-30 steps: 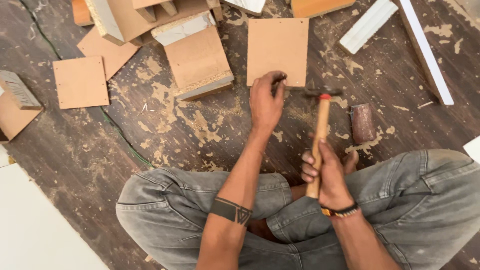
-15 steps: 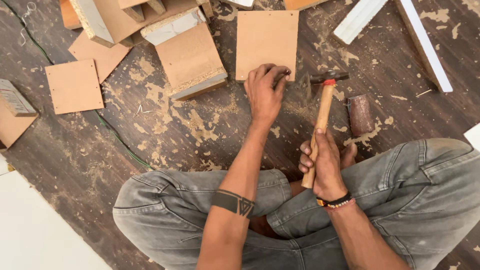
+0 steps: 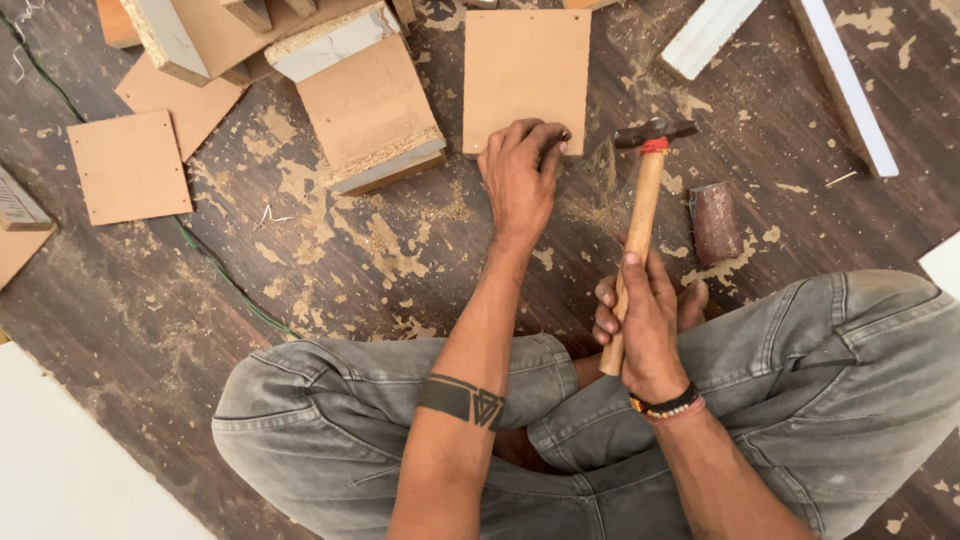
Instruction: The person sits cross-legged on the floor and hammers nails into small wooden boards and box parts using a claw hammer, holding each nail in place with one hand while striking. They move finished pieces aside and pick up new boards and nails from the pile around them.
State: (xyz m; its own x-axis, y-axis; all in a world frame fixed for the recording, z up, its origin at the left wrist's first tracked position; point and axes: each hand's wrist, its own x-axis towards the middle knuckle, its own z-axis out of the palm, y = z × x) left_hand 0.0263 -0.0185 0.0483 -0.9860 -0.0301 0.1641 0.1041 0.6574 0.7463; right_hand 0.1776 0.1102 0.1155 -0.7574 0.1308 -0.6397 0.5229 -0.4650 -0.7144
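upright-ish, hammer (image 3: 640,215) handle runs away from body — head up, right hand (image 3: 645,325) clenched on it, left hand (image 3: 520,175) pinching at board (image 3: 527,75) edge

Dark wooden floor (image 3: 150,300) strewn with sawdust. At 10 o'clock, a particleboard block (image 3: 370,110) with pale raw edges, lying beside stacked offcuts (image 3: 215,35). At 9 o'clock, a flat square brown panel (image 3: 130,165), with a thin green cable (image 3: 225,280) passing just beside it. At 1 o'clock, two white strips (image 3: 845,85), well apart from a small dark cylindrical piece (image 3: 716,222) at 3 o'clock.
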